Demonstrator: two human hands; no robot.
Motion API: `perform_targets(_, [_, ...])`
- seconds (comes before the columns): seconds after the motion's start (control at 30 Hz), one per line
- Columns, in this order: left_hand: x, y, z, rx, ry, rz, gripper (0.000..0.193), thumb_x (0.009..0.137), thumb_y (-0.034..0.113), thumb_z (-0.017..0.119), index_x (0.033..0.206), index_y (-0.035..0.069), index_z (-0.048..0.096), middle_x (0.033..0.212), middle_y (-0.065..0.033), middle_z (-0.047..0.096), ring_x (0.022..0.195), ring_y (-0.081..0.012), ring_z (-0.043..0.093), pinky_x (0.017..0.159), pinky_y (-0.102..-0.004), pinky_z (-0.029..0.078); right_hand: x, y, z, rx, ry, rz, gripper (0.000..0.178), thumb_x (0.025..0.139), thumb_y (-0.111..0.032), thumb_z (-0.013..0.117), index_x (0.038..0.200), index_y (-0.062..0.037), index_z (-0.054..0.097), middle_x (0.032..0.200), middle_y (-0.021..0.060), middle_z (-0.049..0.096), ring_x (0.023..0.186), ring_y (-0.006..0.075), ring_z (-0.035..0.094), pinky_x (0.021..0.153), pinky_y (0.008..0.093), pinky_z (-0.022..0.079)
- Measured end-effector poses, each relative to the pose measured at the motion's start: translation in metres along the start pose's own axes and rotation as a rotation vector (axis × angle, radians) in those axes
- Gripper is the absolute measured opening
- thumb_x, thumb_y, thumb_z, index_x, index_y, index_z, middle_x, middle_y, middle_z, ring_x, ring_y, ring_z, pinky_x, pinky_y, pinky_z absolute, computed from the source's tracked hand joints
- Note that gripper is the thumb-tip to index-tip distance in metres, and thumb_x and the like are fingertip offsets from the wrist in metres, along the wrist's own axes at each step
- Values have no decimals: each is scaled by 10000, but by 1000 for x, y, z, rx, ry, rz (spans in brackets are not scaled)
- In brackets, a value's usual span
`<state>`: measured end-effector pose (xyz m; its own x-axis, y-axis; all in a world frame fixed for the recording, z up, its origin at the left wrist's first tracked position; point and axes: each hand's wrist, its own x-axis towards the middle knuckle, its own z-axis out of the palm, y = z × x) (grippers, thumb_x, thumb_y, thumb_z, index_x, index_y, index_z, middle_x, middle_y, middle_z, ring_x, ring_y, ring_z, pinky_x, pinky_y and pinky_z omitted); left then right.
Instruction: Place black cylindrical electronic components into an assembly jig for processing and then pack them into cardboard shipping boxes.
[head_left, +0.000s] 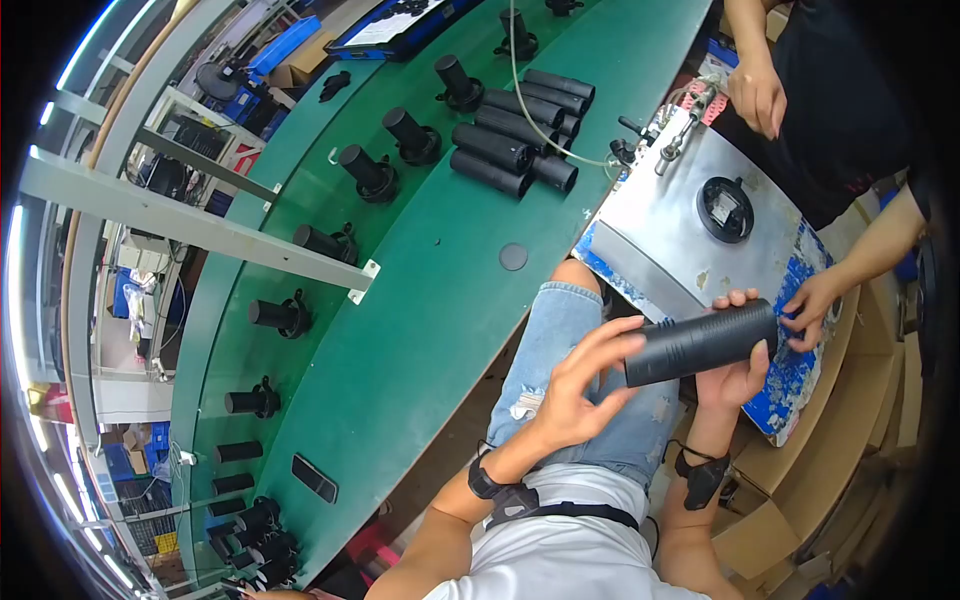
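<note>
A black ribbed plastic tube [700,343] lies across in front of my lap, tilted slightly upward to the right. My right hand [740,375] grips it from below, with fingertips showing over the top edge and the thumb near the right end. At the left end of the tube is my left hand [590,385], its fingers stretched and spread, slightly blurred. Whether those fingers touch the tube I cannot tell. Just past the tube's right end, a co-worker's hand [812,308] is over the blue worn board.
A metal box [690,225] bears a round black part [725,209]. Several black tubes [490,172] are stacked on the green conveyor table [420,330], with a black disc [513,257] and a phone [315,478]. Black units stand along the far belt. Another co-worker's hand [758,95] hangs at the upper right.
</note>
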<state>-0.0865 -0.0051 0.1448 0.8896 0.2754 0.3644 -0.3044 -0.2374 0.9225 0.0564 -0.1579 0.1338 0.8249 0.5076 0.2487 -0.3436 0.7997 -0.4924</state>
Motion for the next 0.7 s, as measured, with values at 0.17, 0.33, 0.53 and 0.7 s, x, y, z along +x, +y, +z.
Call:
perform_targets(0.17, [7,7,12,-752,-31,-256,795,756,-11,731,1414,31,287,1407,-170,368,1237,-240,474,1002,-367,431,-2,-8,2,164,9,-93,625,808,-190,682,1288,-60,302,1169,79,420,1152,233,426,1087,405,297])
perform_targets(0.33, [21,-9,17,-725,-109,-438,533,885,140,635,1340,-4,398,1164,-120,551,943,-143,606,761,-250,516,3,-21,2,57,69,-155,743,751,-237,765,1298,-103,280,1122,46,418,1094,209,443,1067,422,304])
perform_targets(0.53, [27,-73,25,-1045,-423,-723,542,1005,476,321,1236,9,468,868,-128,650,617,-135,608,536,-228,482,46,-28,-28,-205,-468,-34,690,658,-391,854,1113,-90,432,882,50,544,833,209,555,857,410,435])
perform_targets(0.7, [-3,-158,31,-666,-72,-743,460,1022,419,314,1229,40,473,909,-86,635,758,-115,587,680,-228,470,143,-73,-15,-709,-71,-484,372,828,-159,591,1151,-18,474,1022,115,514,1002,241,514,955,362,401])
